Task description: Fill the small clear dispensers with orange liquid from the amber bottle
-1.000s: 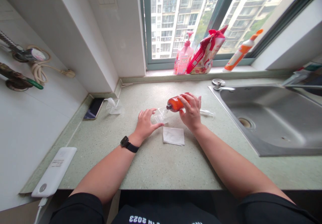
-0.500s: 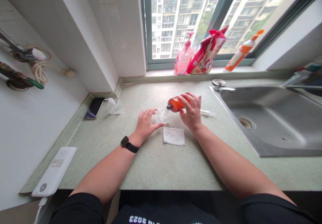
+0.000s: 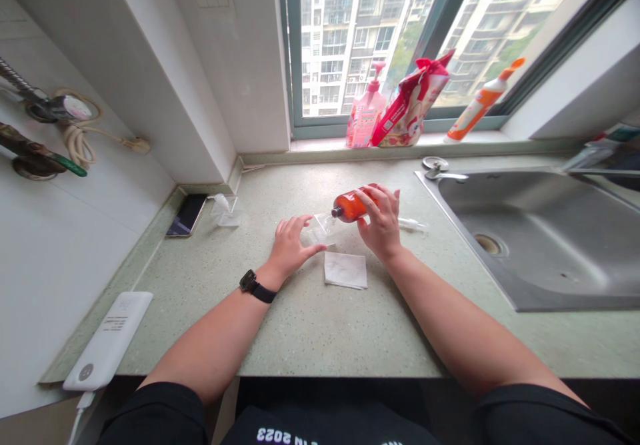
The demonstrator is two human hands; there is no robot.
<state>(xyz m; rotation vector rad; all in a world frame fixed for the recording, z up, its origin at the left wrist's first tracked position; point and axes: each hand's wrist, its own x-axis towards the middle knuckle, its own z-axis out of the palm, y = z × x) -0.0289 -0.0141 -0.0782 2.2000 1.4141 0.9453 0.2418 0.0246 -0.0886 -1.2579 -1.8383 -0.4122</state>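
Note:
My right hand (image 3: 383, 225) is wrapped round an orange-red bottle (image 3: 349, 206), tipped on its side with its dark open neck pointing left. The neck hangs over a clear plastic container (image 3: 323, 230) on the counter. My left hand (image 3: 293, 245) steadies that container from the left, thumb at its near side and fingers at its far side. What is inside the container is hard to make out. A folded white tissue (image 3: 345, 270) lies just in front of it. Behind my right hand a clear, thin syringe-like tube (image 3: 413, 224) rests on the counter.
A steel sink (image 3: 555, 232) with a tap (image 3: 445, 173) is at right. On the left lie a phone (image 3: 187, 216), a clear pump-like piece (image 3: 223, 210) and a white power bank (image 3: 109, 340). A pink pump bottle (image 3: 367, 115), red bag (image 3: 413, 108) and orange bottle (image 3: 477, 106) line the sill.
Almost nothing differs. Both hands and the tilted bottle keep their places, the neck still over the clear container.

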